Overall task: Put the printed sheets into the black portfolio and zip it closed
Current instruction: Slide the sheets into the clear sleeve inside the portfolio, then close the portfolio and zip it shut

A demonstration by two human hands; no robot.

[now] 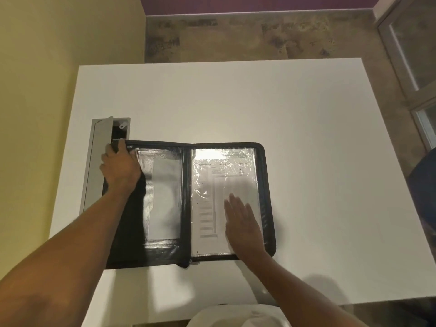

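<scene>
The black portfolio (186, 208) lies open flat on the white table (306, 138). Its right half holds printed sheets (207, 197) under glossy clear plastic. The left half shows a clear pocket (162, 197) with a pale sheet inside. My left hand (119, 167) grips the portfolio's far left corner, fingers curled over the edge. My right hand (243, 223) lies flat, fingers spread, on the printed sheets in the right half. The zip runs around the open rim, and a zip end shows at the near spine (188, 263).
A grey cable box (96, 161) with a raised lid is set into the table at the left, right beside the portfolio. A yellow wall stands to the left, and tiled floor lies beyond the table. A dark chair edge (424, 185) shows at the right.
</scene>
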